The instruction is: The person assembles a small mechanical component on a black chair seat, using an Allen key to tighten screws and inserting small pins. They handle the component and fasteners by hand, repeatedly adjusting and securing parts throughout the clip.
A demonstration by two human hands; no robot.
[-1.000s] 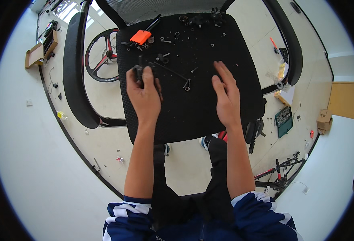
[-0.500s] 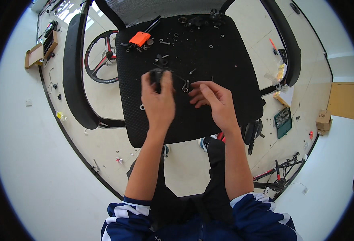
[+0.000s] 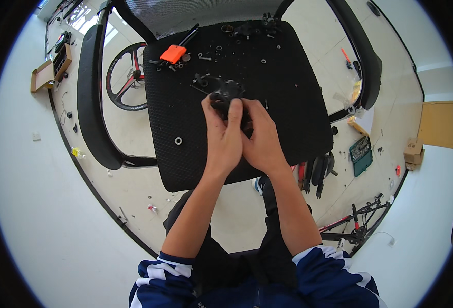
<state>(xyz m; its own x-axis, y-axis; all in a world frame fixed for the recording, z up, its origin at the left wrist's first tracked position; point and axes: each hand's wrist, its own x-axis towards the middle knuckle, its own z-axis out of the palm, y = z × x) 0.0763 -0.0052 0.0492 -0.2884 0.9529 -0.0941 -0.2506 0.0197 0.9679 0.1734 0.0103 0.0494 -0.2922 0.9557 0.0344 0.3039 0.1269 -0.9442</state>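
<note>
My left hand [image 3: 224,136] and my right hand [image 3: 260,141] are pressed together over the middle of a black mesh chair seat [image 3: 185,128]. Both grip a small black mechanical part [image 3: 226,95], which sticks out above my fingertips. Just left of it lies another small black part [image 3: 202,80] on the seat. An orange-handled folding tool set [image 3: 174,53] lies at the seat's far left, with several loose nuts and washers [image 3: 213,51] scattered beside it. A single nut [image 3: 178,140] rests on the seat left of my left wrist.
Black armrests [image 3: 90,102] flank the seat on both sides. A spoked bicycle wheel [image 3: 126,77] lies on the floor to the left, a cardboard box [image 3: 44,74] beyond it. A green parts case [image 3: 361,150], black tools [image 3: 316,172] and a bicycle frame [image 3: 355,226] lie on the right.
My hands, spread apart flat on the seat a second ago, have come together at the seat's middle. They now hold the black part jointly, lifted slightly off the mesh.
</note>
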